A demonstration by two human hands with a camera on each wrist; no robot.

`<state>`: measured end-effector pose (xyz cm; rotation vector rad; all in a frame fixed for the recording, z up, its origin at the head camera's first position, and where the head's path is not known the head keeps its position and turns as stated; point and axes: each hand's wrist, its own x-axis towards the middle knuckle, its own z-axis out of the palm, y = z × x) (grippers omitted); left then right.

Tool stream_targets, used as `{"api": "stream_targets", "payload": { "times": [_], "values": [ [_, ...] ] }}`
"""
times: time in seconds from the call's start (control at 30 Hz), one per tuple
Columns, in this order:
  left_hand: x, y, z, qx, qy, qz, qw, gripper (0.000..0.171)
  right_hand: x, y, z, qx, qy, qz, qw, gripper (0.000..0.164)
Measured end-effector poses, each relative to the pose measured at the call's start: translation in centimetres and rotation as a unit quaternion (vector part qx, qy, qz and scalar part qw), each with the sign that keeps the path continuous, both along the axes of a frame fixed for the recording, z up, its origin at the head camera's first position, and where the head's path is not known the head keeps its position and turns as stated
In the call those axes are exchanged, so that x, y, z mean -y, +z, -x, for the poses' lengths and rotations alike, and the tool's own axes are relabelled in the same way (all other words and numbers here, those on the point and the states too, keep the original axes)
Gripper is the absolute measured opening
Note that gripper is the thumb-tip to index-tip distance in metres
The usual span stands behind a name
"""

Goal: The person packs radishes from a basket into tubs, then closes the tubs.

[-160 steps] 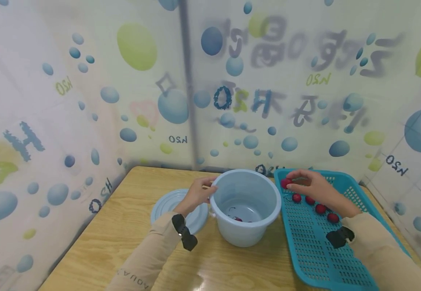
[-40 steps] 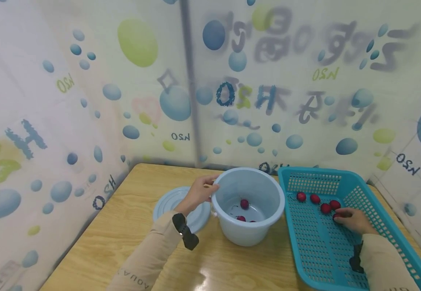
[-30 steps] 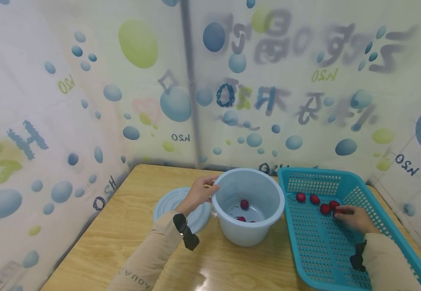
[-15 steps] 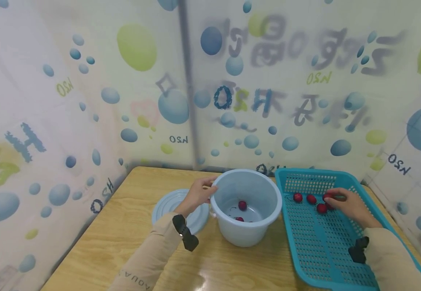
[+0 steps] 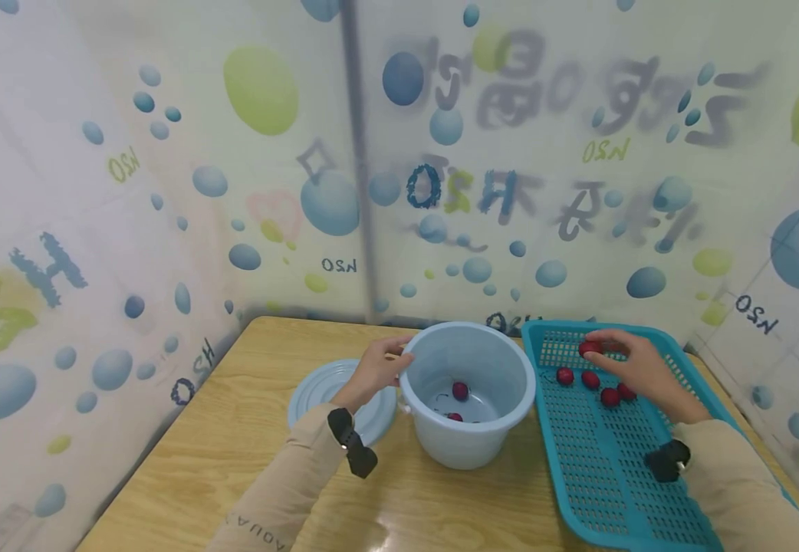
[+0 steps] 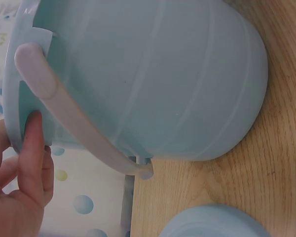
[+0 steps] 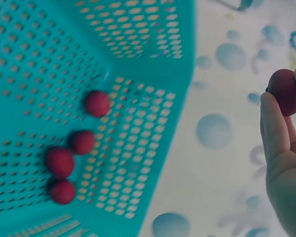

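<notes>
My left hand (image 5: 375, 370) grips the rim of a pale blue bucket (image 5: 465, 448) on the table; in the left wrist view the fingers (image 6: 33, 153) hook round the rim beside the white handle (image 6: 79, 118). A small round dark-red fruit (image 5: 590, 348) is pinched between the thumb and fingers of my right hand (image 5: 637, 368), held up over the back of a turquoise slotted basket (image 5: 579, 460). Against the pale wall, the right wrist view shows the same fruit (image 7: 285, 92). Several similar fruits (image 5: 609, 397) lie in the basket. At the bucket's bottom are dark-red fruits (image 5: 460, 391).
Left of the bucket lies a round pale blue lid (image 5: 313, 391), partly behind my left wrist. All stand on a wood-grain table (image 5: 220, 429) backed by a bubble-printed wall (image 5: 268, 192). The basket's near rim stands close to the bucket's right side.
My right hand has picked a fruit from the group in the basket, lifted it and carried it left. The bucket holds one more visible fruit than five seconds ago. My left hand has stayed put.
</notes>
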<state>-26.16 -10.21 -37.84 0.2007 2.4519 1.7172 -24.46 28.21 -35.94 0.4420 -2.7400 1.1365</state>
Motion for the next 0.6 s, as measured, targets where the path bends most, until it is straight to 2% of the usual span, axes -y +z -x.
{"api": "stream_targets", "payload": {
  "times": [0.27,0.4,0.6],
  "values": [
    [0.0,-0.1,-0.1,0.000,-0.003,-0.004,1.0000,0.037,3.0,2.2,-0.2,-0.061,0.039,0.003,0.997,0.034],
    [0.0,0.0,-0.1,0.000,-0.003,-0.002,1.0000,0.037,4.7,3.4,-0.2,-0.070,0.071,0.015,0.995,0.033],
    [0.1,0.1,-0.1,0.003,-0.006,0.001,1.0000,0.039,7.8,4.2,0.5,-0.069,0.141,0.029,0.987,0.030]
  ]
}}
